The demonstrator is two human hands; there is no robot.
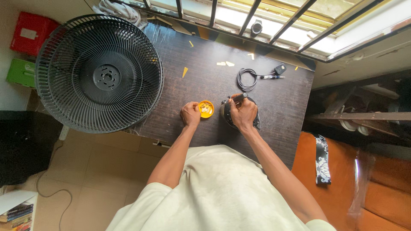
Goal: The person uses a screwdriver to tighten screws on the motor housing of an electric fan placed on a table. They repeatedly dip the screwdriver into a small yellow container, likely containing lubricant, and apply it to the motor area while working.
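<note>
My left hand point(190, 114) rests on the dark table point(201, 81) with its fingers at the edge of a small yellow dish point(206, 108) that holds small parts. My right hand point(242, 114) grips a dark-handled screwdriver point(234, 99) and lies over a round black motor housing point(227, 114), most of which it hides. The tool's tip points left, toward the housing's upper rim.
A large black fan grille point(99, 73) covers the table's left end and overhangs the edge. A coiled black cable with a plug point(257, 77) lies beyond the housing. Yellow scraps point(185, 72) dot the tabletop. Window bars point(257, 17) run along the far side; an orange seat point(342, 179) stands at right.
</note>
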